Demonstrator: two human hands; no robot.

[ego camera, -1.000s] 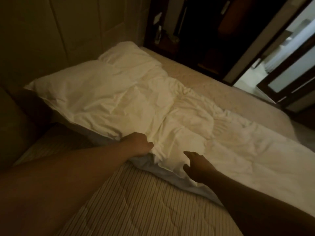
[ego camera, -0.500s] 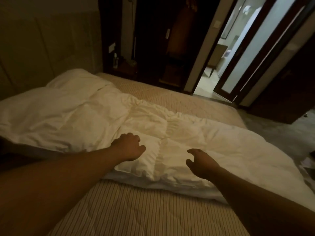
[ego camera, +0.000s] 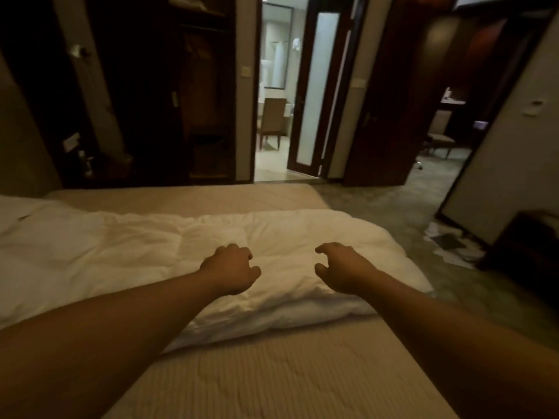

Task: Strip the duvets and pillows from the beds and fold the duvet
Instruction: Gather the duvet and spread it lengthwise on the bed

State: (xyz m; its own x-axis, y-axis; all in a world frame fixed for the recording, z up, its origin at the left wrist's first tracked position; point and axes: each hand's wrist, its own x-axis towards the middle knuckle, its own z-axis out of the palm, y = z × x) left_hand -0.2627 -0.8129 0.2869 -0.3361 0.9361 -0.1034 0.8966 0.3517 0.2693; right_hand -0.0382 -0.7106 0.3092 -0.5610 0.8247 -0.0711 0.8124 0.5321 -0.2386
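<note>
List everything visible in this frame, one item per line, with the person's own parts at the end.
duvet: one, white, folded lengthwise across the bed
mattress: one, beige, striped, bare
chairs: two, beige; one beyond the open doorway, one in the far right room
glass door: one, dark frame, frosted pane, open
papers: several, pale, scattered on the floor at right
left hand: loosely curled, over the duvet, holding nothing
right hand: loosely curled, over the duvet, holding nothing

The left hand [ego camera: 231,269] has let go of the duvet [ego camera: 127,255]; both hands hover.
</note>
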